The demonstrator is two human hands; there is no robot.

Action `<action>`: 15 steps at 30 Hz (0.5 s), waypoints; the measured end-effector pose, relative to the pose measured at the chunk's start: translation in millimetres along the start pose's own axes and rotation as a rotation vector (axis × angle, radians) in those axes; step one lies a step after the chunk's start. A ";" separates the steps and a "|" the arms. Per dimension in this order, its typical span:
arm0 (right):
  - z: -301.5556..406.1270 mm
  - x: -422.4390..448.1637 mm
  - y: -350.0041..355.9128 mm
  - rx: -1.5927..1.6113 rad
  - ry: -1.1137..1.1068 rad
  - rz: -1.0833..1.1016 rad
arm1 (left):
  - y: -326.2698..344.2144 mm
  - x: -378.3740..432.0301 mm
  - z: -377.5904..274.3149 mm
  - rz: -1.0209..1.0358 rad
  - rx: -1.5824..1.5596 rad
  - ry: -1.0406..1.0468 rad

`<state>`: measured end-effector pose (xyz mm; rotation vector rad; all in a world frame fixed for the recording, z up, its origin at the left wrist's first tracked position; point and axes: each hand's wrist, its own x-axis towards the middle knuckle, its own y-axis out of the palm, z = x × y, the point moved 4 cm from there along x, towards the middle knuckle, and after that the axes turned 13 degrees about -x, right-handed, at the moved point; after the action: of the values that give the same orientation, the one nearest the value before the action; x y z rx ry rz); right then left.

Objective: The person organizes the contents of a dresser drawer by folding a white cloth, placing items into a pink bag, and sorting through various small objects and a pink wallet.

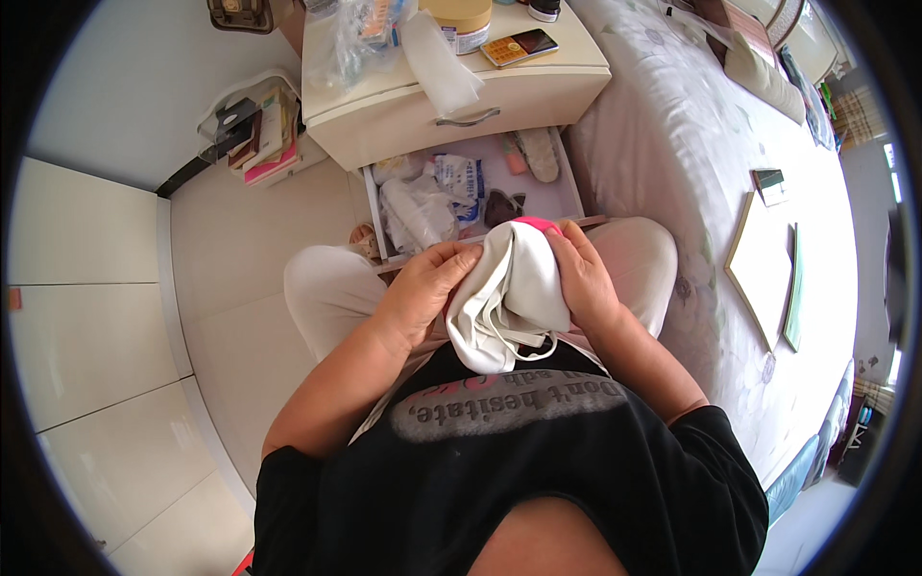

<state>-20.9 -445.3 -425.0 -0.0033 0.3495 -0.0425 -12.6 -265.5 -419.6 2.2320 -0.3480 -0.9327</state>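
Between my two hands is a soft white fabric item (529, 281) with a bright pink part at its top edge and thin white straps dangling below; its exact kind is unclear. My left hand (436, 281) pinches its left side between thumb and fingers. On the opposite side, my right hand (585, 270) grips it near the pink part. Just beyond my hands a drawer (573, 191) stands pulled out. Inside it lie clear plastic bags (418, 212), a blue-and-white printed packet (461, 180), a dark small item (504, 207) and a pale insole-like pad (539, 155).
The drawer belongs to a cream nightstand (374, 133), topped by a yellow-lidded tub (468, 29), a mobile phone (520, 47) and plastic wrapping (353, 43). A bed (634, 144) flanks me on the right, with a white board (760, 273) on it. Left stands a bin of books (266, 137).
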 end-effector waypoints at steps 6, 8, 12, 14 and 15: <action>27.6 -14.9 -1.7 -0.055 -0.107 0.219 | 25.3 -14.1 -7.2 0.126 0.297 0.067; 29.5 -17.8 -3.6 -0.205 -0.174 0.257 | 31.3 -18.5 -5.8 0.053 0.643 0.306; 47.4 -31.2 13.7 -0.929 -0.747 -0.072 | 37.6 -30.5 -2.3 -0.094 0.983 0.797; 38.0 -29.4 9.4 -0.923 -0.748 -0.117 | 30.0 -35.5 0.3 -0.048 0.994 0.848; 33.1 -30.1 4.3 -0.924 -0.741 -0.140 | 24.9 -37.7 1.4 -0.008 0.981 0.784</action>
<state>-37.7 -439.8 -383.6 -0.9372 -0.3986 -0.0131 -39.9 -266.5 -383.5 3.2338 -0.4746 0.2789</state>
